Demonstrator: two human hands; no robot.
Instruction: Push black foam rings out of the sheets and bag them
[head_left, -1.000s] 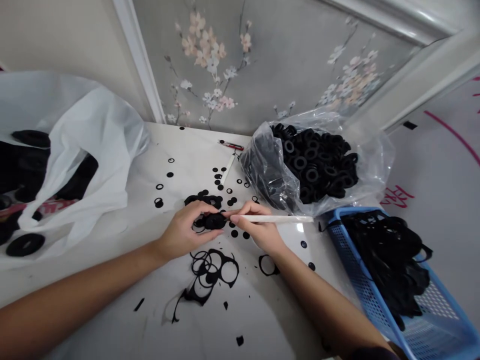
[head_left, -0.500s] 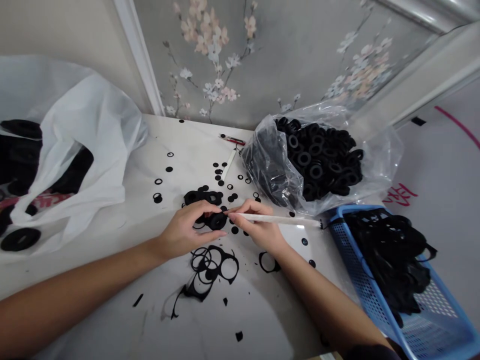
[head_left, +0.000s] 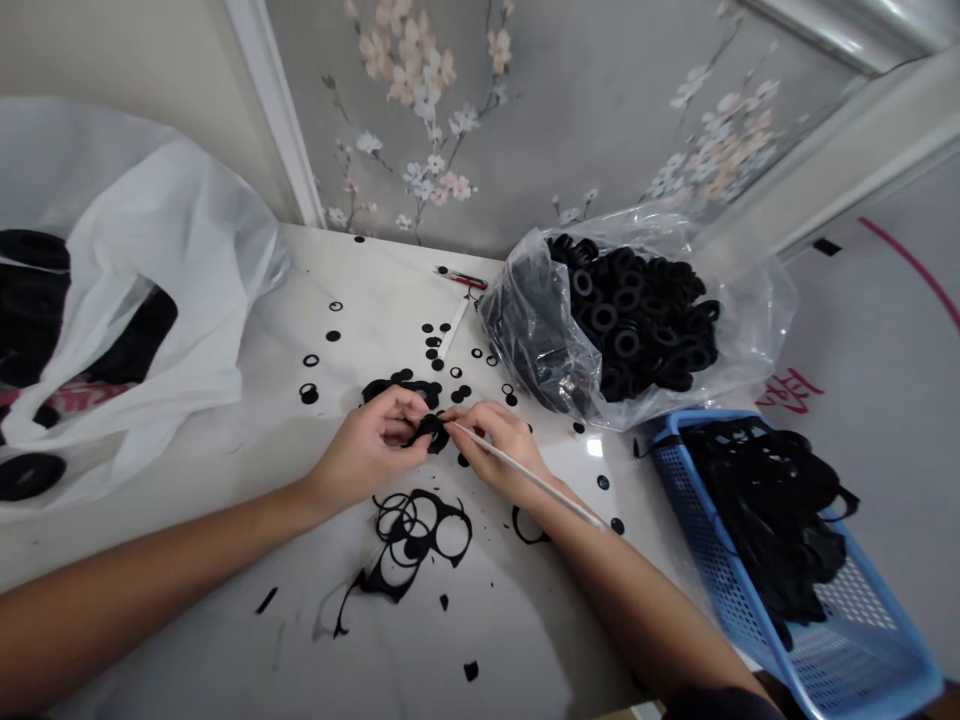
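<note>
— Tabletop [head_left: 382, 310] first: what stands around it?

— Behind it, a wall panel [head_left: 480, 130] painted with blossoms. To the left, a white plastic bag [head_left: 172, 250] of black pieces slumps over the side. At the back right sits a clear plastic bag [head_left: 532, 340] heaped with black rubber rings [head_left: 626, 320], and at the right edge a tilted blue mesh basket [head_left: 720, 540] holds black cut scrap [head_left: 765, 510].

— Nearer the hands?

— A black cut-out lattice [head_left: 382, 580] lies just below them, with loose black discs [head_left: 334, 335] scattered around and a red-and-black pen-like tool [head_left: 461, 280] near the back edge.

— And the grip?

— Both hands are closed. The left hand [head_left: 367, 450] pinches a black rubber piece [head_left: 431, 432], thumb and fingers pressed together, near the table's middle. The right hand [head_left: 499, 445] meets it from the other side, its fingers pinching a thin white stick [head_left: 570, 503].

— What just changed?

— The stick swung. It lay level, pointing right; now it slants down along the right forearm.

— Room to move?

— Some. The hands sit between lattice and clear bag, with the right forearm well apart from the basket.
</note>
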